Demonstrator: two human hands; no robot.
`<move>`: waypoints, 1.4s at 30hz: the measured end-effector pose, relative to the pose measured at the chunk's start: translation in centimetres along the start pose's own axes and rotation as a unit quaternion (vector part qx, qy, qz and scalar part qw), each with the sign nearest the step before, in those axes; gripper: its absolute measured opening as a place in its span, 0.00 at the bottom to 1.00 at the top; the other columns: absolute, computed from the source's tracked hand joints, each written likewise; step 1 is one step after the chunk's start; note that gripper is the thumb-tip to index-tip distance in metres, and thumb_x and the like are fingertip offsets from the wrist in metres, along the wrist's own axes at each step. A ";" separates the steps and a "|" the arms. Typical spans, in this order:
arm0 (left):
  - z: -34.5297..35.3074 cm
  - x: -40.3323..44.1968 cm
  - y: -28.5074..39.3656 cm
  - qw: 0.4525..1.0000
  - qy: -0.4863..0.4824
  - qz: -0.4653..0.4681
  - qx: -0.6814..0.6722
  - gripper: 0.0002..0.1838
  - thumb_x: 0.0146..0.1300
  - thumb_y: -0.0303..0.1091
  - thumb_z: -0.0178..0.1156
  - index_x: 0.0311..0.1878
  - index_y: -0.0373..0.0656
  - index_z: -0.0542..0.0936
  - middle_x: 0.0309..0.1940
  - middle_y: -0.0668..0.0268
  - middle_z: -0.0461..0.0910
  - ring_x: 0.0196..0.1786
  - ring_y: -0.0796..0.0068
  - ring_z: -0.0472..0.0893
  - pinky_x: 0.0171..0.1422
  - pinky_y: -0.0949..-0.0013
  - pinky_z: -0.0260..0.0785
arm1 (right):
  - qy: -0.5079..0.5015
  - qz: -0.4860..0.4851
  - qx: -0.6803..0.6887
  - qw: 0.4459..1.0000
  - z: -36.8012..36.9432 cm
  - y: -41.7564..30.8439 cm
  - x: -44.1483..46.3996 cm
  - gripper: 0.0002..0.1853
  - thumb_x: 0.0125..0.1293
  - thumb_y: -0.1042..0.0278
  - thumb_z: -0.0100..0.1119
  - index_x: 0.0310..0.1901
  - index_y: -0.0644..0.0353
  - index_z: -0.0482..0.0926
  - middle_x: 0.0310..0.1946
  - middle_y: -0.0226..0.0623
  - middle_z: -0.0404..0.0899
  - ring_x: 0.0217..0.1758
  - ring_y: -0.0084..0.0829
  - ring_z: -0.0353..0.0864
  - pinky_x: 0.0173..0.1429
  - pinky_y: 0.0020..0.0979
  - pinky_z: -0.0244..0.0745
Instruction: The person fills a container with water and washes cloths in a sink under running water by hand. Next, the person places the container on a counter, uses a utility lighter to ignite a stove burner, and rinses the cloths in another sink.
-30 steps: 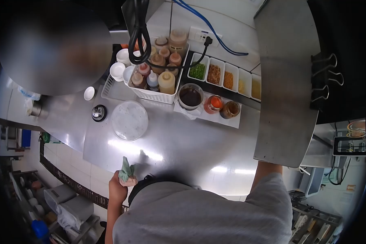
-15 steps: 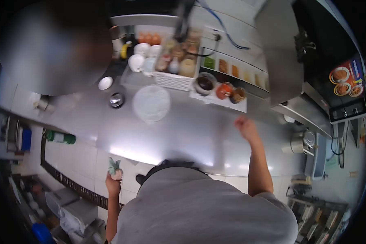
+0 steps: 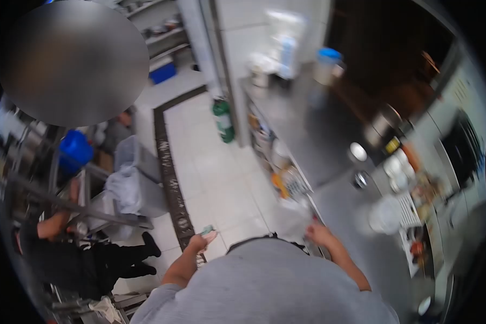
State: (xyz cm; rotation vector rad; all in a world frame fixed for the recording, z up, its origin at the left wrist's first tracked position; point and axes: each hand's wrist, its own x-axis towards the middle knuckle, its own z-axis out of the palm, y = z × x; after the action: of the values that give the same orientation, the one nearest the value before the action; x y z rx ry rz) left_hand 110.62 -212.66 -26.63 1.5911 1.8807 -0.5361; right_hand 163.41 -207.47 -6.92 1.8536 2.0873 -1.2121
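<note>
My left hand is closed around a pale pink and green cloth, held out over the tiled floor on my left. The cloth is bunched, with its end sticking out past the fingers. On the other side, my right hand is beside the near edge of the steel counter. Its fingers look curled in, slightly blurred. Whether anything sits in them I cannot make out.
A co-worker in dark clothes stands at the left by grey bins and metal racks. A green bottle stands on the floor ahead. On the counter are a round white sheet, white bowls and a blue-lidded container.
My view has swung left, from facing the counter to looking along the floor aisle. The counter now lies to my right, and the co-worker has come into view. The cloth stays in my left hand.
</note>
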 end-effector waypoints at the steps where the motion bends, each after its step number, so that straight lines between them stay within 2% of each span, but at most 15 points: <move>1: -2.3 2.0 -1.0 0.998 0.000 0.040 0.048 0.19 0.61 0.33 0.45 0.55 0.39 0.70 0.35 0.66 0.81 0.28 0.72 0.81 0.34 0.73 0.73 | -0.005 -0.066 -0.077 0.995 3.4 2.8 4.0 0.16 0.59 0.53 0.50 0.30 0.59 0.77 0.33 0.48 0.77 0.39 0.48 0.76 0.46 0.42 0.71; 3: -8.0 2.7 -1.5 0.966 0.090 0.042 -0.237 0.20 0.58 0.39 0.52 0.48 0.31 0.71 0.27 0.57 0.80 0.28 0.72 0.81 0.34 0.71 0.74 | -0.147 -0.200 -0.298 0.922 9.6 8.3 10.4 0.17 0.62 0.53 0.45 0.36 0.55 0.80 0.38 0.44 0.79 0.46 0.45 0.76 0.54 0.43 0.69; 7: -18.0 5.3 -2.8 0.852 0.128 -0.054 -0.504 0.23 0.60 0.46 0.54 0.46 0.33 0.70 0.20 0.63 0.76 0.20 0.79 0.79 0.23 0.76 0.72 | -0.302 -0.012 -0.259 0.918 10.8 7.1 16.5 0.15 0.60 0.55 0.46 0.37 0.54 0.80 0.39 0.43 0.79 0.46 0.44 0.76 0.52 0.42 0.70; 10: -14.4 12.2 -10.1 0.927 0.264 0.106 -0.246 0.20 0.60 0.39 0.54 0.50 0.34 0.69 0.30 0.59 0.79 0.24 0.68 0.81 0.26 0.67 0.74 | -0.314 0.036 -0.221 0.923 9.3 3.0 22.9 0.15 0.59 0.57 0.47 0.38 0.54 0.80 0.40 0.43 0.79 0.46 0.43 0.77 0.51 0.41 0.71; 12: -13.4 13.4 -12.7 0.933 0.109 -0.004 -0.342 0.24 0.61 0.37 0.52 0.59 0.39 0.65 0.48 0.60 0.76 0.40 0.63 0.81 0.36 0.63 0.74 | -0.318 0.035 -0.221 0.921 7.8 0.4 28.1 0.14 0.58 0.58 0.48 0.39 0.54 0.80 0.40 0.42 0.79 0.46 0.42 0.77 0.51 0.40 0.71; 13: -20.6 7.7 -8.8 0.832 0.007 -0.251 -0.495 0.22 0.60 0.40 0.51 0.56 0.43 0.71 0.27 0.63 0.77 0.22 0.78 0.75 0.25 0.69 0.69 | -0.321 0.028 -0.225 0.919 6.8 -0.9 31.0 0.14 0.58 0.59 0.48 0.39 0.54 0.80 0.40 0.42 0.79 0.46 0.42 0.77 0.50 0.40 0.72; 22: -21.5 12.4 -22.0 0.736 0.010 -0.392 -0.552 0.19 0.56 0.42 0.53 0.47 0.41 0.74 0.28 0.59 0.78 0.25 0.75 0.77 0.27 0.67 0.69 | -0.298 -0.239 -0.578 0.721 -5.2 -24.3 62.7 0.14 0.55 0.65 0.50 0.41 0.53 0.81 0.42 0.41 0.79 0.45 0.39 0.78 0.47 0.37 0.74; 25: -27.5 19.8 -26.0 0.731 0.044 -0.369 -0.572 0.18 0.55 0.42 0.54 0.44 0.40 0.74 0.28 0.58 0.78 0.26 0.73 0.78 0.28 0.67 0.69 | -0.090 -0.234 -0.444 0.860 -10.4 -37.3 80.4 0.11 0.50 0.65 0.52 0.28 0.60 0.81 0.31 0.43 0.80 0.36 0.44 0.80 0.38 0.45 0.74; 26: -29.3 22.2 -27.8 0.735 0.053 -0.360 -0.572 0.18 0.55 0.43 0.54 0.43 0.40 0.75 0.28 0.57 0.78 0.26 0.73 0.78 0.28 0.66 0.70 | 0.006 -0.372 -0.539 0.756 -11.6 -40.8 85.2 0.11 0.53 0.65 0.50 0.27 0.61 0.80 0.28 0.44 0.80 0.32 0.42 0.79 0.35 0.43 0.73; 27: -30.9 24.6 -29.6 0.742 0.056 -0.351 -0.568 0.18 0.54 0.43 0.54 0.42 0.39 0.75 0.28 0.57 0.78 0.27 0.73 0.78 0.28 0.66 0.70 | 0.174 -0.357 -0.306 0.865 -12.6 -46.4 86.5 0.10 0.55 0.67 0.49 0.27 0.61 0.79 0.26 0.44 0.79 0.29 0.39 0.78 0.32 0.40 0.73; 28: -32.6 26.5 -31.4 0.748 0.059 -0.344 -0.565 0.18 0.54 0.43 0.54 0.41 0.39 0.75 0.28 0.56 0.78 0.27 0.72 0.78 0.29 0.66 0.70 | 0.103 -0.177 0.109 0.973 -15.0 -54.5 82.7 0.11 0.56 0.63 0.51 0.31 0.61 0.79 0.27 0.45 0.79 0.31 0.40 0.79 0.33 0.38 0.73; 31: -38.0 31.7 -37.6 0.776 0.058 -0.317 -0.542 0.17 0.53 0.43 0.55 0.38 0.38 0.76 0.29 0.55 0.78 0.28 0.71 0.79 0.29 0.65 0.70 | -0.009 -0.112 0.272 0.956 -12.9 -57.6 86.4 0.13 0.56 0.58 0.54 0.33 0.59 0.80 0.31 0.42 0.80 0.34 0.41 0.79 0.36 0.38 0.73; 34: -41.5 35.7 -45.1 0.828 0.068 -0.280 -0.481 0.17 0.52 0.44 0.55 0.35 0.38 0.77 0.29 0.54 0.78 0.29 0.70 0.80 0.30 0.65 0.70 | -0.158 -0.299 -0.381 0.860 -8.8 -51.0 91.2 0.19 0.57 0.53 0.51 0.38 0.60 0.80 0.41 0.47 0.79 0.42 0.47 0.78 0.46 0.41 0.71; 37: -44.2 41.2 -54.6 0.867 0.088 -0.269 -0.411 0.18 0.51 0.45 0.56 0.32 0.37 0.77 0.29 0.53 0.78 0.30 0.68 0.80 0.31 0.64 0.70 | -0.219 -0.163 -0.221 0.936 -3.3 -41.3 91.7 0.19 0.54 0.57 0.53 0.41 0.62 0.80 0.45 0.47 0.77 0.48 0.47 0.77 0.51 0.41 0.70; 42: -66.2 49.3 -58.5 0.570 0.270 -0.252 -0.734 0.14 0.48 0.31 0.55 0.38 0.34 0.75 0.29 0.58 0.78 0.26 0.63 0.79 0.26 0.66 0.71 | -0.384 -0.041 -0.344 0.856 -6.2 -44.3 89.5 0.17 0.52 0.61 0.54 0.40 0.61 0.80 0.44 0.47 0.78 0.47 0.46 0.77 0.50 0.41 0.70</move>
State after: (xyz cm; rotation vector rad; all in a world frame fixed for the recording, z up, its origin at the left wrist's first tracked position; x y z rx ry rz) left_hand 36.32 -144.78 -16.16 -0.0145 2.0175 1.2591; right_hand 104.55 -130.10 -30.57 0.7824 1.7647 -0.8227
